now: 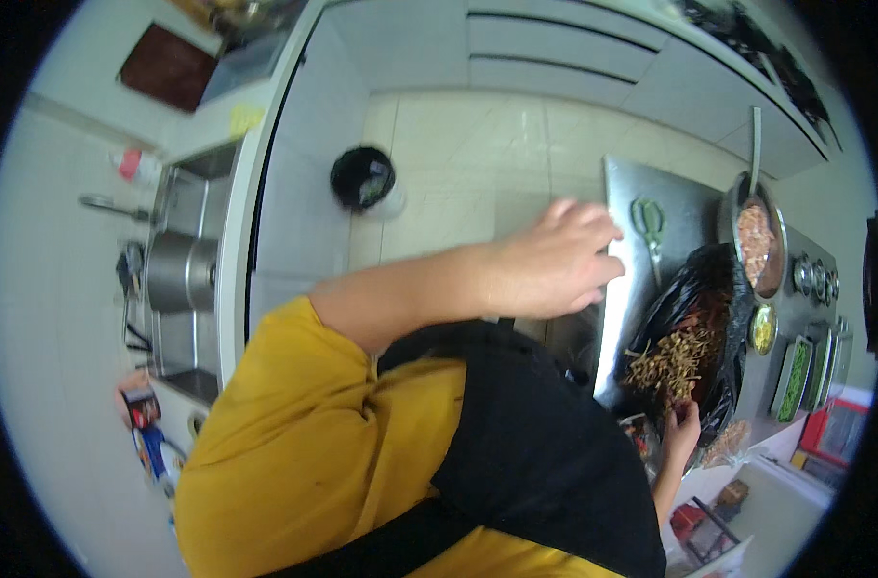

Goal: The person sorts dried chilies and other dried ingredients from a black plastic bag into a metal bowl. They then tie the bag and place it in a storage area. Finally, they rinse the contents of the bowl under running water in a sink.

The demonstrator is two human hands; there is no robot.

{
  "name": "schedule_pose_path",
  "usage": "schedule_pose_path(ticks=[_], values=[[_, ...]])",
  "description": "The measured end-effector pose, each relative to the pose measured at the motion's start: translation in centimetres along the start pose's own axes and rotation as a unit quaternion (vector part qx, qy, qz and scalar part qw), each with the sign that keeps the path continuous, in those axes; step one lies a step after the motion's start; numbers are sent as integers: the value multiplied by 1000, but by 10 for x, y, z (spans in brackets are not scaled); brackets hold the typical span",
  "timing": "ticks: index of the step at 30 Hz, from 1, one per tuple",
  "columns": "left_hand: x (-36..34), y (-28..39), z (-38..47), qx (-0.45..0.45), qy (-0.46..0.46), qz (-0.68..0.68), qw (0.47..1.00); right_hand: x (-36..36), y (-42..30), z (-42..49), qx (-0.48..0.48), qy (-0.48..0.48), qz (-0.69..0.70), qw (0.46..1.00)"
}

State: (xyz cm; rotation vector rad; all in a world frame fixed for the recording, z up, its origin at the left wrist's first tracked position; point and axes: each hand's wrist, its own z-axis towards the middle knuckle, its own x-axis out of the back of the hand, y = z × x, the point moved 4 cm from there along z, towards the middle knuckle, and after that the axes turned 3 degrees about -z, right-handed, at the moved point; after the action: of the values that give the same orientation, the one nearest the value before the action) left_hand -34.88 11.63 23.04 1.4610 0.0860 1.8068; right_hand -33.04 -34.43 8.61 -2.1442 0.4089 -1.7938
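Note:
My left hand [555, 264], slightly blurred, hovers at the near edge of the steel worktop [620, 188], fingers loosely bent and apart, with nothing visible in it. My right hand [681, 426] pinches the lower end of a clump of tan, dried plant stems [670, 365]. The clump lies over an opened black plastic bag [735, 347], which has dark red dried pieces inside. Green-handled scissors [650, 224] rest on the steel, beyond my left hand. Past the bag stands a metal bowl [777, 253] of pale pink chopped food [755, 238], with a long metal handle sticking out.
Small metal containers [804, 274], a dish of yellow pieces [763, 329] and a tray of chopped greens [793, 379] stand along the far side. Clear plastic bags lie near my right hand. A black-lined bin [363, 177] stands on the floor; a sink with a steel pot [182, 271] is behind.

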Motion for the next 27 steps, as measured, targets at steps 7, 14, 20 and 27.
schedule_pose_path(ticks=[7,14,20,27], values=[[70,16,-46,-3,0,197,980,-9,13,11,-13,80,74,994],[122,12,-64,-73,-32,171,982,-20,-8,10,-98,64,-87,989],[136,14,-70,-130,-64,157,977,-21,-28,3,-111,53,-127,984],[146,14,-73,-169,-94,146,970,-11,19,23,-232,56,136,962]])
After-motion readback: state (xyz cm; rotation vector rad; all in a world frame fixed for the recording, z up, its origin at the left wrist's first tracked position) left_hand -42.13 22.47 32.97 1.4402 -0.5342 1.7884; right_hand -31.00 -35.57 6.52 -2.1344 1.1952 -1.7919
